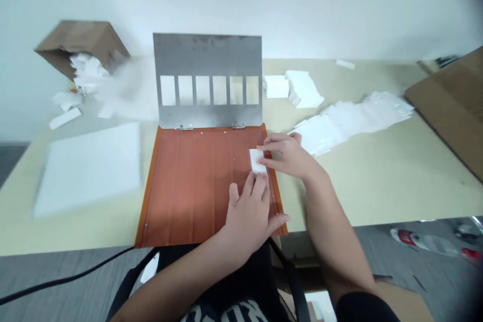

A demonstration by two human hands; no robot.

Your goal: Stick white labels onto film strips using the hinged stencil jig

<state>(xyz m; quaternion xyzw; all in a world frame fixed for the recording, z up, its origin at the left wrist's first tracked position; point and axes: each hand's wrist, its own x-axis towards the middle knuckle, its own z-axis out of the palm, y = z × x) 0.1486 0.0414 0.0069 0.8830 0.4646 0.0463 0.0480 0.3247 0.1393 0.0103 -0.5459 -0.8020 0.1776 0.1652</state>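
A small white card (pixel 256 161) lies upright-oriented on the right side of an orange-brown board (pixel 188 181). My left hand (pixel 249 209) is stretched over the board, its fingertips at the card's lower edge and its thumb spread to the right. From the right, my right hand (pixel 289 155) reaches in, with separated fingertips touching the card's upper right part. Hinged to the board's back edge, a grey metal plate (pixel 209 55) stands raised; it has a row of several rectangular openings.
Stacks of white cards (pixel 276 86) sit right of the plate. Thin white sheets or bags (pixel 347 121) spread behind my right hand. A white slab (pixel 90 166) lies left. Cardboard boxes (pixel 88 35) flank the table (pixel 377 176). A black cable (pixel 68 279) runs below the front edge.
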